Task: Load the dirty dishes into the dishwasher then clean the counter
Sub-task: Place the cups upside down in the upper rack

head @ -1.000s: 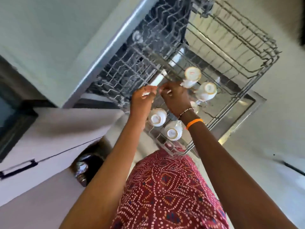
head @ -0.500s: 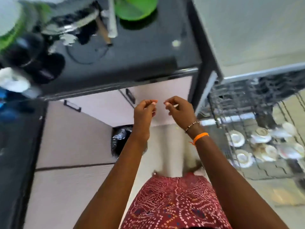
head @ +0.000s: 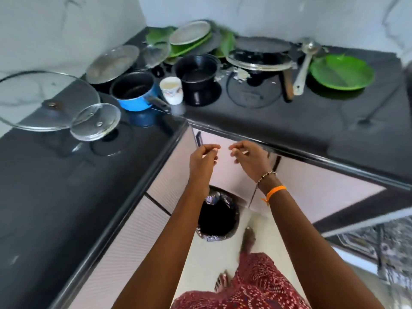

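Dirty dishes crowd the corner of the black counter (head: 66, 197): a blue saucepan (head: 136, 91), a white cup (head: 171, 90), a black pot (head: 197, 71), a lidded pan (head: 259, 56), a steel ladle (head: 304, 65), a green plate (head: 342, 71) and stacked steel and green plates (head: 189, 33). Two glass lids (head: 95, 121) lie on the left. My left hand (head: 204, 157) and right hand (head: 249, 158) hover side by side below the counter edge, fingers loosely curled, holding nothing. The dishwasher rack (head: 383, 241) shows at the lower right, blurred.
A bin lined with a black bag (head: 217, 217) stands on the floor under the counter corner, right below my hands. Pale cabinet doors (head: 312, 186) run beneath both counter arms. White marble walls back the counter.
The view has swung from the dishwasher rack with its cups up to the counter corner. Both hands left the rack and stay raised together, holding nothing.
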{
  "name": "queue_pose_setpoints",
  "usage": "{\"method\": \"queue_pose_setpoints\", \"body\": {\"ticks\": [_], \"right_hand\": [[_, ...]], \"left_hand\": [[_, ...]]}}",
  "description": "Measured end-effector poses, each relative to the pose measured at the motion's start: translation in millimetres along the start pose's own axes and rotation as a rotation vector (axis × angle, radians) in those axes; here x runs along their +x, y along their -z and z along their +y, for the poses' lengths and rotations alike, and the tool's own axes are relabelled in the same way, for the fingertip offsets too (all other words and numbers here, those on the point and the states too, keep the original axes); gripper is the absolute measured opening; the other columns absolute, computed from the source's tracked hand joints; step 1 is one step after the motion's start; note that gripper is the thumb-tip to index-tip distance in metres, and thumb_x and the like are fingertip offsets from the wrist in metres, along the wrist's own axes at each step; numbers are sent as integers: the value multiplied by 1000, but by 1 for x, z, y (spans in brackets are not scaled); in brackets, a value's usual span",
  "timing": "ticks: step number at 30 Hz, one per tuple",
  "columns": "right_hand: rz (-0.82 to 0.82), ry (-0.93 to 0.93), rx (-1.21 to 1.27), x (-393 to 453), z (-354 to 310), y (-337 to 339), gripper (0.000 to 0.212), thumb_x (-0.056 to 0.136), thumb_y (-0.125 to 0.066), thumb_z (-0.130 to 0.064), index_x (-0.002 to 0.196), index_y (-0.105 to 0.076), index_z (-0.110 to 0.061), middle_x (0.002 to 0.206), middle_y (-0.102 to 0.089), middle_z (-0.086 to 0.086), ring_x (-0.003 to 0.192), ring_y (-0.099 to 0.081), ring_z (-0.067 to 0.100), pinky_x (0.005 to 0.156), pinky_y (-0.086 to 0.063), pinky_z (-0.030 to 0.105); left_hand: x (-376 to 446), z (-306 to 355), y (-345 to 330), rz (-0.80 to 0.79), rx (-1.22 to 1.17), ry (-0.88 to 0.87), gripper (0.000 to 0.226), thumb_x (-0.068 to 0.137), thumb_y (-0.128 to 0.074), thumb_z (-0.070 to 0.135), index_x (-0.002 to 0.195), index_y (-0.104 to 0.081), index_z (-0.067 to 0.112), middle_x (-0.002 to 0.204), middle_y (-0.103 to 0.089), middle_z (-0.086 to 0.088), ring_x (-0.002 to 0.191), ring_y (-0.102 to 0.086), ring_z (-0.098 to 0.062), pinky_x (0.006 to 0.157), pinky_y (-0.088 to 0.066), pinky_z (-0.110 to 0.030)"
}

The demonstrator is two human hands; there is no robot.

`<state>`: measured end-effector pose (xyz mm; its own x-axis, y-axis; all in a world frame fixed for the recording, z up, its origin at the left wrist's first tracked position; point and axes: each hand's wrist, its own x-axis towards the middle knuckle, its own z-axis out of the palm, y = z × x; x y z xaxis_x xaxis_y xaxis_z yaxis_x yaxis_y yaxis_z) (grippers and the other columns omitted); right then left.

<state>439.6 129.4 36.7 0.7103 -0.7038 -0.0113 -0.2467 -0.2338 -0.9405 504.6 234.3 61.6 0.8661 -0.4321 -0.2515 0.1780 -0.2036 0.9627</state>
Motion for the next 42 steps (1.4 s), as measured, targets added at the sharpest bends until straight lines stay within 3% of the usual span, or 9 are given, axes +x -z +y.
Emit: {"method": "queue_pose_setpoints", "body": {"ticks": [4,9,13,16,20,26,32,37,42], "right_hand": [[-77,28,-28,46,-11,-31,17,85,-51,3,84,-65,-7,68,-60,-4,50,-55,-2,53,-42,9],[-76,54,-43,117,-24,-68,17,85,-55,-5,98,-67,-5,100,-68,11,85,-58,13,83,-48,29],[-220,71,4,173,-31,-99,44,84,-63,-13,126,-51,-6,129,-54,11,116,-53,20,98,-42,26],[-286,102,-2,207,-41,-125,67,78,-71,-15,137,-38,-7,138,-43,11,128,-41,21,109,-33,30],[-235,75,104,234,-54,-152,78,67,-78,-10,134,-39,-5,133,-48,11,123,-46,20,95,-31,12],[-206,91,71,238,-52,-152,73,62,-82,-15,125,-46,-7,123,-56,9,112,-53,19,87,-37,14],[-143,127,104,194,-31,-103,72,65,-81,-16,126,-44,-11,120,-57,5,108,-55,14,88,-43,16],[57,40,162,128,-9,-52,67,61,-80,-23,119,-48,-12,105,-62,-3,90,-61,0,79,-50,19],[281,-5,138,35,17,5,63,62,-75,-25,118,-48,-13,103,-59,-7,85,-56,-16,74,-45,6]], "left_hand": [[36,9,15,144,-84,43,18,92,-48,4,100,-63,9,88,-61,0,75,-53,-7,64,-45,-12],[95,18,32,298,-107,100,25,91,-51,6,114,-57,14,98,-60,1,89,-56,-11,83,-47,-25],[129,24,41,398,-179,158,28,92,-51,6,120,-52,13,107,-59,-5,96,-58,-13,76,-48,-17],[149,29,42,446,-232,184,19,92,-50,3,105,-53,16,105,-58,-6,102,-59,-17,88,-50,-25],[163,29,43,468,-233,183,26,89,-51,-2,89,-54,24,99,-59,-4,102,-59,-20,95,-49,-33],[168,30,41,456,-271,174,21,90,-50,-3,100,-57,14,91,-58,-3,93,-60,-16,91,-50,-30],[157,28,29,290,-243,178,20,94,-45,-1,103,-60,7,91,-60,-9,81,-60,-13,88,-53,-29],[127,23,-1,68,-128,125,21,93,-43,-3,90,-60,8,78,-60,-6,71,-56,-14,66,-50,-20],[78,10,-40,-216,-18,159,16,94,-44,3,94,-59,8,93,-64,-10,82,-60,-17,77,-53,-25]]}}
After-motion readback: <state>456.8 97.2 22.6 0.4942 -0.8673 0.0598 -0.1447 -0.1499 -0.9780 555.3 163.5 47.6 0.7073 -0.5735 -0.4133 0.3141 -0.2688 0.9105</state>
